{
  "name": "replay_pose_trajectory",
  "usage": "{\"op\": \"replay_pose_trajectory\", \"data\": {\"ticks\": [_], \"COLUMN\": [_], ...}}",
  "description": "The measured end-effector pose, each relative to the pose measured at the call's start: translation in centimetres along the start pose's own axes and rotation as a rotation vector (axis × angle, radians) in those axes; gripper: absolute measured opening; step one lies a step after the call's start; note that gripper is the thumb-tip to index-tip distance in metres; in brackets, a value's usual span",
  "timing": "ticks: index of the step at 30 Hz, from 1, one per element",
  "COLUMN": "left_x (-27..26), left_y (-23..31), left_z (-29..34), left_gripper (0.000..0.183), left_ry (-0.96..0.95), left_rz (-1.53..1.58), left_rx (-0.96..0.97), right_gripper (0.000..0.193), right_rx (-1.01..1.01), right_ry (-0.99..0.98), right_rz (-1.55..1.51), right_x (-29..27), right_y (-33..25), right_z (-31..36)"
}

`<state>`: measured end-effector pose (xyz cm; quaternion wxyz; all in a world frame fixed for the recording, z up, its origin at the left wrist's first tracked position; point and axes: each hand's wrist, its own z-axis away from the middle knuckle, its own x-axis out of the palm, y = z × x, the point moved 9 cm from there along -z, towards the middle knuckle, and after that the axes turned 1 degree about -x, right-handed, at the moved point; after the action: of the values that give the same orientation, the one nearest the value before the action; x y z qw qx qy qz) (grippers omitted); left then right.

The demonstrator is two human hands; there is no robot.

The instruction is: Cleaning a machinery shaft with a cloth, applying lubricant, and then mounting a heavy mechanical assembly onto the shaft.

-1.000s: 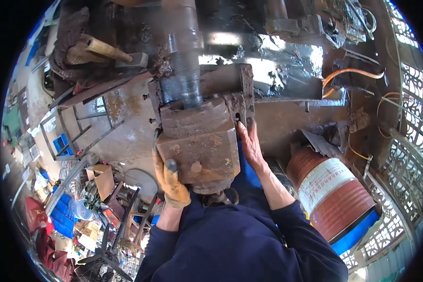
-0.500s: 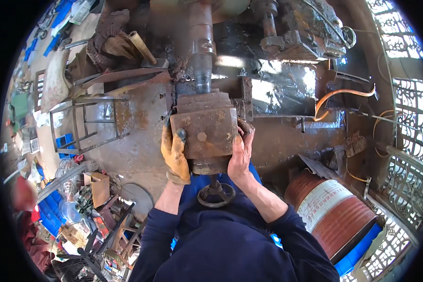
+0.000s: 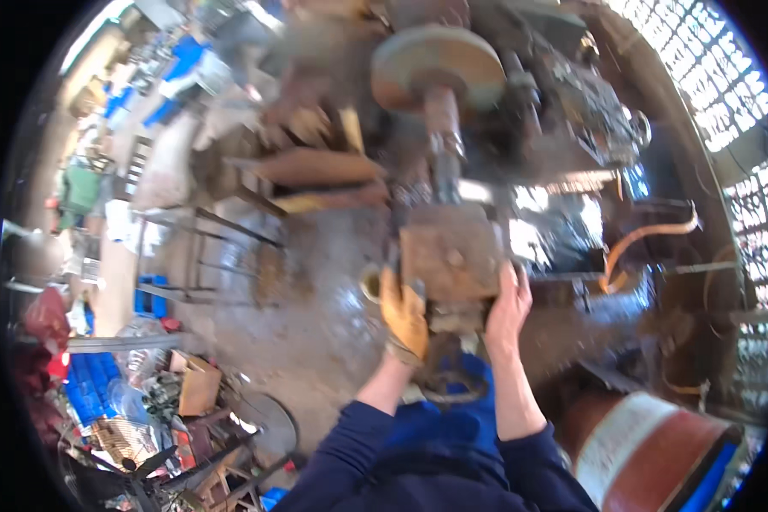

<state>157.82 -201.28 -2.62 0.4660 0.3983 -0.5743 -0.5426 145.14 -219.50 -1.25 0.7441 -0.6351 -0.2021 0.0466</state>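
Observation:
A rusty, squarish metal block [image 3: 450, 260] with a bolt head on its face sits in the middle, fixed in line with a thick shaft [image 3: 444, 145] and a round flange disc [image 3: 438, 68]. My left hand [image 3: 403, 317], in a yellow-orange work glove, lies at the block's lower left edge, fingers stretched upward, thumb near its face. My bare right hand [image 3: 509, 307] rests along the lower right side with fingers straight; whether it touches is blurred. Beside the left glove shows a small yellowish ring shape [image 3: 371, 284] that I cannot make out. Below the block is a dark handwheel [image 3: 452, 384].
A red and white drum [image 3: 648, 452] stands at the lower right. An orange hose [image 3: 648, 241] curves above it. Machine parts [image 3: 580, 102] crowd the far right. A metal frame stand [image 3: 200, 256] is at left, above a carton [image 3: 199, 386] and scattered clutter.
The view has shifted, so the block, shaft and hands sit further right and lower. My hands have slid toward the block's lower end, and my right fingers have straightened. More of the flange disc shows.

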Motion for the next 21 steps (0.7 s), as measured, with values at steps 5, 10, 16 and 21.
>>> {"op": "replay_pose_trajectory", "data": {"ticks": [5,10,16,21], "left_x": [-1.5,-0.4,-1.3,0.3], "left_y": [-0.7,0.0,-1.1,3.8], "left_z": [0.2,-0.6,-1.4,-0.5], "left_gripper": [0.064,0.062,0.053,0.048], "left_ry": [-0.048,-0.099,-0.047,-0.135], "left_rz": [-0.211,0.225,-0.088,-0.496], "left_rx": [0.232,0.005,0.095,0.521], "right_gripper": [0.034,0.041,0.048,0.057], "right_rx": [0.024,-0.004,-0.083,-0.257], "right_ry": [-0.007,-0.101,-0.208,-0.214], "right_rz": [0.071,-0.01,-0.038,0.115], "right_x": [0.2,0.3,1.1,0.6], "right_y": [-0.3,-1.3,0.6,-0.3], "right_z": [1.6,2.3,2.1,1.3]}}
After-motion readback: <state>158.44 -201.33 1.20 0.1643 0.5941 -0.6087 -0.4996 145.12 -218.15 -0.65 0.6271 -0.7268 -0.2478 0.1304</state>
